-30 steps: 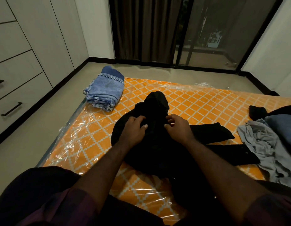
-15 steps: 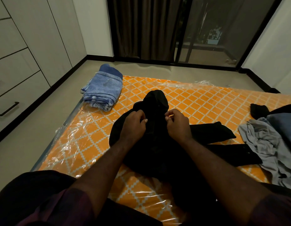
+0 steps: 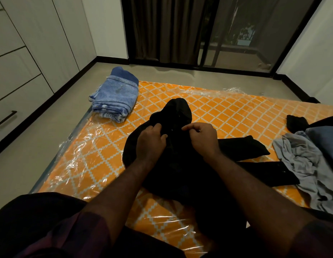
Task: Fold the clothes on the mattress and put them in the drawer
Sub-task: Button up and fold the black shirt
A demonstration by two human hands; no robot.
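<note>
Mattress (image 3: 227,116): orange lattice, plastic-wrapped.
Drawers (image 3: 16,101): at the wall left of it, closed.
Black garment (image 3: 180,170): mid-mattress toward the near edge, crumpled, sleeves trailing right.
Unfolded pile (image 3: 301,164): right edge, grey and blue.
Folded jeans (image 3: 115,97): far left corner.
Left hand (image 3: 150,142), right hand (image 3: 203,138): fingers curled, each pinching the black cloth at its centre, close together.
Advice: draw the front flat and spread the sleeves before any fold.

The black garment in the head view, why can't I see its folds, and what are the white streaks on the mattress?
Head view: dim room light leaves the black garment almost featureless; the streaks are glare on the plastic wrap over the mattress.
</note>
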